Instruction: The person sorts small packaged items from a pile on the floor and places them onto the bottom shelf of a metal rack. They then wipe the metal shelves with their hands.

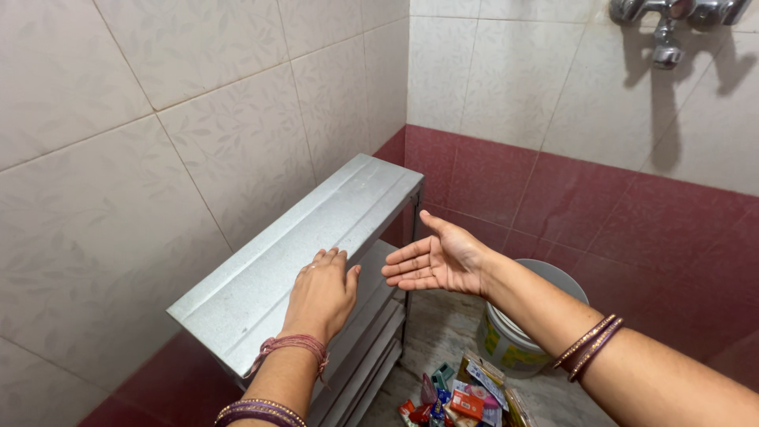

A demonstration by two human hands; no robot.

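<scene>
**Grey metal rack: one unit, two hands at its top shelf**

Grey metal rack (pixel 316 237): one, standing against the pale tiled wall (pixel 118 158) in the corner of a bathroom. Its top shelf is showing as a long flat panel with a raised ridge running lengthwise. Lower shelf edges are showing beneath the front lip, stacked one under another; their exact number is hard to tell.

Hands: two, both the person's own.
- Left hand (pixel 322 294): lying palm down on the top shelf near its front edge, fingers together and pointing up the panel, thumb hanging off toward the lip. It is pressing flat, gripping nothing. Bracelets are showing at the wrist and further down the forearm.
- Right hand (pixel 439 259): hovering in the air just beside the rack's front edge, palm open and turned up and inward, fingers stretched toward the left hand. It is holding nothing and is not touching the rack. Dark bangles are sitting on the forearm.

The rack is lying directly under the left palm and just to the left of the open right hand.

Other items:
- White plastic bucket (pixel 514 336): one, standing on the floor under the right forearm, with a coloured label.
- Small packets and sachets (pixel 466 399): a loose heap on the floor beside the bucket, too jumbled to count.
- Metal tap (pixel 672 20): one, on the wall at upper right.
- Dark red tile band (pixel 617 213): running along the lower wall.
</scene>
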